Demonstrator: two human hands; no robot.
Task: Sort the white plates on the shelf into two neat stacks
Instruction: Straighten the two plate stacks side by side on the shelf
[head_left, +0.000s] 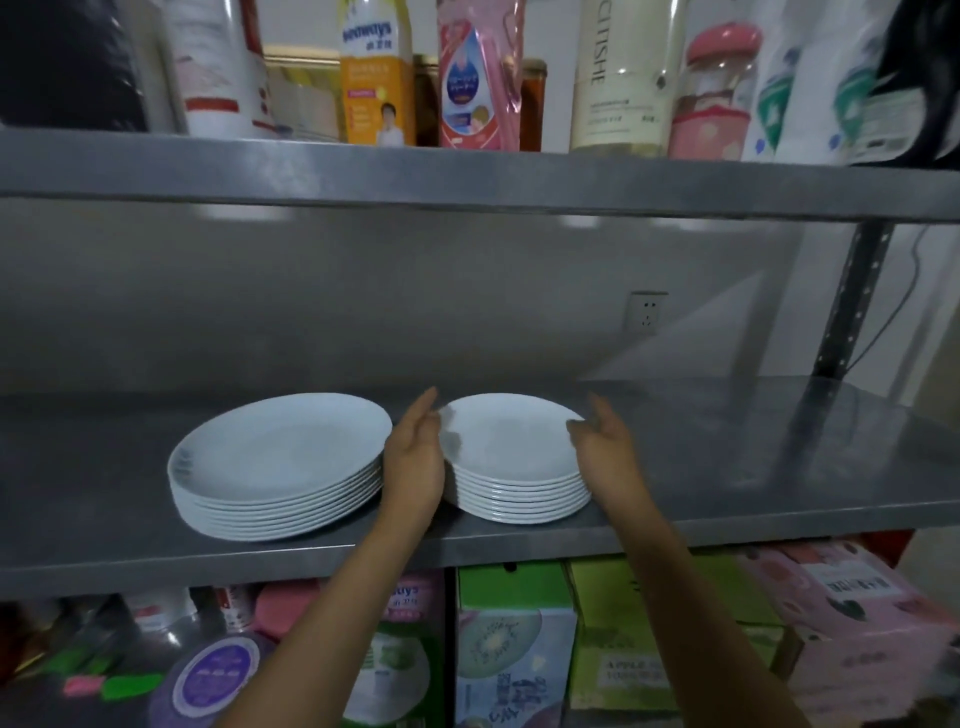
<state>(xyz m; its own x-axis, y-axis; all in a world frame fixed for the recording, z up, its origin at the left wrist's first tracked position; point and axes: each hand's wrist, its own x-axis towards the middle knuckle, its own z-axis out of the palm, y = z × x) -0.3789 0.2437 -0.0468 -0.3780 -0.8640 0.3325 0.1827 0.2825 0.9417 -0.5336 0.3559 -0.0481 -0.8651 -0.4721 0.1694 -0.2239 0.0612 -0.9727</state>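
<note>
Two stacks of white plates stand on the grey metal shelf (727, 467). The left stack of larger plates (280, 462) holds several plates. The right stack of smaller plates (511, 452) also holds several and sits between my hands. My left hand (415, 457) lies with straight fingers against the left side of the smaller stack, in the gap between the two stacks. My right hand (605, 447) is at that stack's right edge, fingers straight and the thumb near the top plate's rim.
An upper shelf (467, 176) close above carries bottles, a jar and packets. Below the plate shelf stand green and pink cartons (519, 649). A perforated metal upright (857, 301) rises at the right rear. Bare shelf surface stretches right of the small stack.
</note>
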